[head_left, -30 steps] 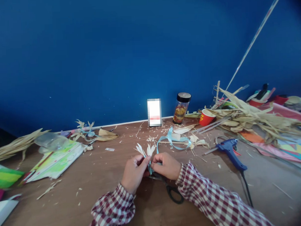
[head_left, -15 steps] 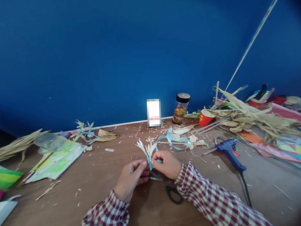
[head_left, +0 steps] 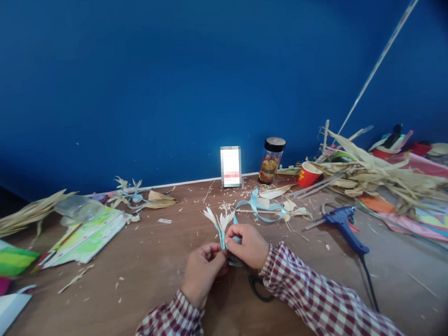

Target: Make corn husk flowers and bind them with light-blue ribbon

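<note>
A small bunch of pale corn husk flowers (head_left: pixel 225 221) stands upright between my hands, its thin stems wrapped in light-blue ribbon. My right hand (head_left: pixel 250 245) pinches the wrapped stems from the right, just under the petals. Lower down, my left hand (head_left: pixel 202 272) has thumb and fingertips closed on the bottom of the stems. Fingers hide the stem ends. A loop of light-blue ribbon (head_left: pixel 255 200) lies behind the right hand; whether it joins the wrapping cannot be made out. Scissors with a black handle (head_left: pixel 258 290) lie partly under my right wrist.
On the right are a blue glue gun (head_left: pixel 345 227), a red paper cup (head_left: pixel 309 174) and a heap of dried husks (head_left: pixel 378 175). A black-lidded jar (head_left: pixel 271 161) stands at the wall. Finished-looking husk flowers (head_left: pixel 127 191) and painted paper (head_left: pixel 90 236) lie left. Husk scraps litter the table.
My left hand has slid down and to the right, from beside the wrapped stems to their lower end. My right hand keeps its pinch. The view has shifted slightly.
</note>
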Motion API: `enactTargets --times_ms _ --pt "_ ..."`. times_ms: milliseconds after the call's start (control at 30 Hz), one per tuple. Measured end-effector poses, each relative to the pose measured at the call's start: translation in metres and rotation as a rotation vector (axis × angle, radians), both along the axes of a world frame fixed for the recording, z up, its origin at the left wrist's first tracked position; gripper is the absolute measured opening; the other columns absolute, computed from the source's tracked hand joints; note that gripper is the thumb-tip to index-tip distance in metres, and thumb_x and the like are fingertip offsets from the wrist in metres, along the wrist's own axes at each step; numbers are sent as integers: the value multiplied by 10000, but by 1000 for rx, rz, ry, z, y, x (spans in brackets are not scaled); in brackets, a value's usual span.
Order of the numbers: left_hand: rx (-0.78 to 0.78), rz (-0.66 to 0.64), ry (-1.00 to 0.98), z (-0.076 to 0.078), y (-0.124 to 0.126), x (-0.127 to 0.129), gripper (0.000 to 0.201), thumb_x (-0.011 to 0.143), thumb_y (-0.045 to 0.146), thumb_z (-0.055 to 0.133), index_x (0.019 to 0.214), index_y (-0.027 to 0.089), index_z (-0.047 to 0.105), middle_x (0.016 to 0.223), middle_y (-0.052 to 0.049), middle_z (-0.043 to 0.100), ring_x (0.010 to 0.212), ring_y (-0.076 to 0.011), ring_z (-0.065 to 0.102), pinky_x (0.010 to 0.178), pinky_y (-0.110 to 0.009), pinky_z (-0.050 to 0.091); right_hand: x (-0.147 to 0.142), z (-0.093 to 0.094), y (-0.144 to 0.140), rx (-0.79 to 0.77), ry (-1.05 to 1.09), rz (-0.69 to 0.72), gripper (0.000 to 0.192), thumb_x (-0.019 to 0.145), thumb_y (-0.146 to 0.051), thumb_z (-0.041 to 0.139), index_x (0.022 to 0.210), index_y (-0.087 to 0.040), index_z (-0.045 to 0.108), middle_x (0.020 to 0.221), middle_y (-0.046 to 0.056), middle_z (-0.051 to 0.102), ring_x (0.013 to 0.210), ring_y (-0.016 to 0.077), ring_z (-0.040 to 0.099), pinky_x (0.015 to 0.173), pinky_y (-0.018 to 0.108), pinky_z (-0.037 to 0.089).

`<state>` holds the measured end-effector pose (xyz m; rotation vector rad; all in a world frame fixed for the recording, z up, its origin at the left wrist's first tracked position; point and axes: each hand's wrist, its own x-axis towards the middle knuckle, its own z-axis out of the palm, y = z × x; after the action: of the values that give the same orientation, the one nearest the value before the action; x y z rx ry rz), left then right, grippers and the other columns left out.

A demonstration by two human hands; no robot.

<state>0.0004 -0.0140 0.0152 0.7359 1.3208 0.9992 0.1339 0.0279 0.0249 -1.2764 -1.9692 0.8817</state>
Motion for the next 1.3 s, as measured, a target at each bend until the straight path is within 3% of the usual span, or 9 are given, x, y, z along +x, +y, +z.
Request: enactTargets --times_ms 833,1300 --pt "61 2 30 -6 0 3 264 571 334 699 709 116 646 552 5 600 466 -77 527 475 -179 450 -1 0 -1 0 -14 4 135 738 -223 524 652 -157 605 632 6 625 612 118 550 582 207 384" --pt "-1 104 -9 1 0 3 296 577 323 694 779 111 653 608 -29 634 483 -93 551 475 -210 487 0 -1 0 11 -20 17 138 741 -228 524 654 -162 607 629 2 624 607 117 549 582 205 383"
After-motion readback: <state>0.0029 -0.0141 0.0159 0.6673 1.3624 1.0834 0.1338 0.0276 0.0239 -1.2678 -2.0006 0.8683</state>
